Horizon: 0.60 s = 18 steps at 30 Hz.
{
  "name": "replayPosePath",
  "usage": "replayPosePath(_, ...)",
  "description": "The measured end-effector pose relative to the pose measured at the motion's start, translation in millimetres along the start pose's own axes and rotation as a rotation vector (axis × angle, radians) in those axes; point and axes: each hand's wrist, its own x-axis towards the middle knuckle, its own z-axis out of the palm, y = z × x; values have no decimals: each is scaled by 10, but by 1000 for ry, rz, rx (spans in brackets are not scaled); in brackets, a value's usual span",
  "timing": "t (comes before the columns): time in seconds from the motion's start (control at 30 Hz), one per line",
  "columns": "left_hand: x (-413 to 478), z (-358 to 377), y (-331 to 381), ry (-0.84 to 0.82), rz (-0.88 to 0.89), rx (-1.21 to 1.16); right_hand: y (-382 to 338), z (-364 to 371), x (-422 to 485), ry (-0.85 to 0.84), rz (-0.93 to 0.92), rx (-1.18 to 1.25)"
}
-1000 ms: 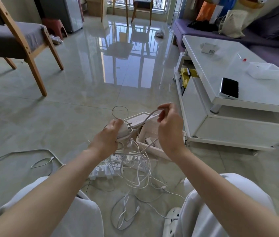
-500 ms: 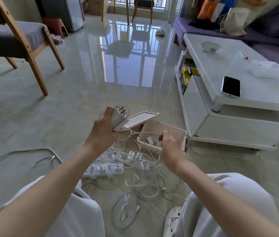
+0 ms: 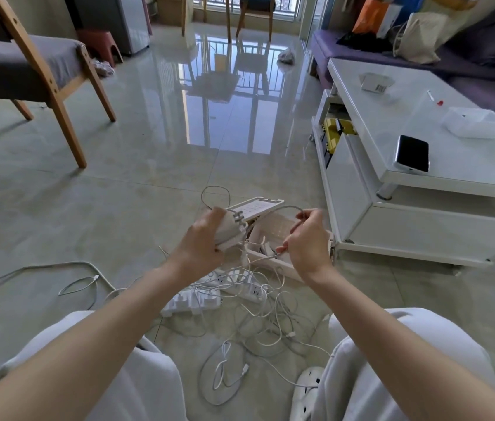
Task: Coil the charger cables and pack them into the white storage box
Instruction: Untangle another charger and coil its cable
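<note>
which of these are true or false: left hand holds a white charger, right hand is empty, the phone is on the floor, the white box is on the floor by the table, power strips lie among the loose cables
1. The left hand holds a white charger. True.
2. The right hand is empty. False: it pinches a white cable that arcs over to the charger.
3. The phone is on the floor. False: it lies on the white coffee table, near its front edge.
4. The white storage box sits on the floor beside the coffee table. True.
5. White power strips lie on the floor among the loose cables. True.
</note>
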Motion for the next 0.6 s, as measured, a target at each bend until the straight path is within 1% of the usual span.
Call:
replayPosePath(0.07, 16, 11, 67, 75, -147, -328, -48, 13, 4, -98, 132, -59)
replayPosePath(0.1, 32, 0, 82, 111, -201, -481, -51, 8, 12, -180, 216, -145)
replayPosePath(0.17, 54, -39, 98, 158, -266, -644, -41, -4, 11, -360, 334, -471)
replayPosePath(0.23, 54, -67, 114, 162, -306, -730, -18, -2, -9, -495, 334, -844)
replayPosePath(0.27, 46, -69, 123, 154, -321, -761, 5, 8, -25, -521, 299, -987)
replayPosePath(0.3, 38, -61, 127, 144, -323, -775, 37, 21, -46, -522, 244, -1082)
replayPosePath(0.33, 29, -54, 133, 139, -312, -766, 72, 32, -69, -506, 178, -1128)
replayPosePath(0.37, 24, -44, 133, 136, -294, -736, 112, 48, -82, -496, 101, -1122)
replayPosePath(0.4, 17, -40, 133, 132, -276, -703, 142, 63, -102, -496, 25, -1058)
replayPosePath(0.43, 13, -38, 139, 128, -260, -669, 174, 87, -114, -507, -32, -945)
replayPosePath(0.53, -4, -44, 155, 85, -201, -535, 180, 169, -151, -524, -150, -608)
replayPosePath(0.6, -24, -43, 174, 63, -149, -453, 119, 200, -153, -512, -202, -536)
